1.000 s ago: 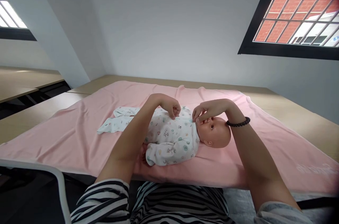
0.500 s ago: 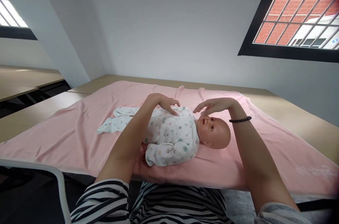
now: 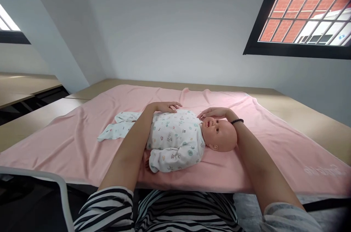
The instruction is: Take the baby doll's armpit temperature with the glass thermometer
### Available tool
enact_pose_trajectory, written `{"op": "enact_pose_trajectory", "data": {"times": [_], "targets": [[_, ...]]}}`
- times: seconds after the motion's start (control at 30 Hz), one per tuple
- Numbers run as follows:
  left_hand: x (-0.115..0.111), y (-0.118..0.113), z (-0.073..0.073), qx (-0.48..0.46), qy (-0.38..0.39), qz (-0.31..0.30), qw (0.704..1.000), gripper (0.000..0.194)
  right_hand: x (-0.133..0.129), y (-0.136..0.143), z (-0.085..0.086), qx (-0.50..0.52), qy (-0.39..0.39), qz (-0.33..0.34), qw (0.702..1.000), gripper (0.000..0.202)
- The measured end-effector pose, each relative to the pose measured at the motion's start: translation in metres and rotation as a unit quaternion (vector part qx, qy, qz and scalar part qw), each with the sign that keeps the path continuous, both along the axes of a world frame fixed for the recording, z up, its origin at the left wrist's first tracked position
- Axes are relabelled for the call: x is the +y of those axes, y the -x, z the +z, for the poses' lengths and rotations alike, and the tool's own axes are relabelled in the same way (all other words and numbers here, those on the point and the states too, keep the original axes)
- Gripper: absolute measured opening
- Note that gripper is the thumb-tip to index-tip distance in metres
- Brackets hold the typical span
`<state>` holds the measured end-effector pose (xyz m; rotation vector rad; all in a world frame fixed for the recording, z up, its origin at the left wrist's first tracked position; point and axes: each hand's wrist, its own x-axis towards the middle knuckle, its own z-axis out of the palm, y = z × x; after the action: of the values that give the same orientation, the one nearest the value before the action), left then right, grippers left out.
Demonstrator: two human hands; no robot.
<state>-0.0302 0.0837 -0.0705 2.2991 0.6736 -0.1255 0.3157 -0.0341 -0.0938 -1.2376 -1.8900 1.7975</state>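
Note:
A baby doll (image 3: 175, 135) lies on its back on a pink blanket (image 3: 90, 126). Its bare head points right, and its white printed suit stretches left to the empty-looking legs. My left hand (image 3: 168, 107) is at the far side of the doll's torso, fingers extended and apart, gripping nothing visible. Beyond the doll's face and neck, my right hand (image 3: 216, 112) has its fingers stretched toward the far shoulder; the head partly hides it. A dark bead bracelet (image 3: 237, 120) circles my right wrist, close to the top of the doll's head.
The blanket covers most of a wooden table (image 3: 304, 115) that stands against a grey wall (image 3: 175, 27). A white curved metal bar (image 3: 61, 188) is at the lower left. Another table (image 3: 24, 85) stands farther left, and a barred window (image 3: 304, 16) is at upper right.
Both hands have come down from above the doll to its far side, the left around the torso and the right beside the head and neck. The doll appears unmoved on the blanket.

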Motion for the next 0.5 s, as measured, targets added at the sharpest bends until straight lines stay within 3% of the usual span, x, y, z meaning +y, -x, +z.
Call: {"op": "enact_pose_trajectory", "data": {"times": [0.13, 0.5], "targets": [[0.005, 0.006, -0.004, 0.017, 0.02, 0.034, 0.999, 0.082, -0.005, 0.003, -0.002, 0.016, 0.014, -0.027, 0.999, 0.041], [0.008, 0.008, -0.01, -0.003, 0.06, 0.035, 0.998, 0.065, -0.021, 0.016, 0.001, 0.037, 0.035, -0.081, 0.995, 0.036]]}}
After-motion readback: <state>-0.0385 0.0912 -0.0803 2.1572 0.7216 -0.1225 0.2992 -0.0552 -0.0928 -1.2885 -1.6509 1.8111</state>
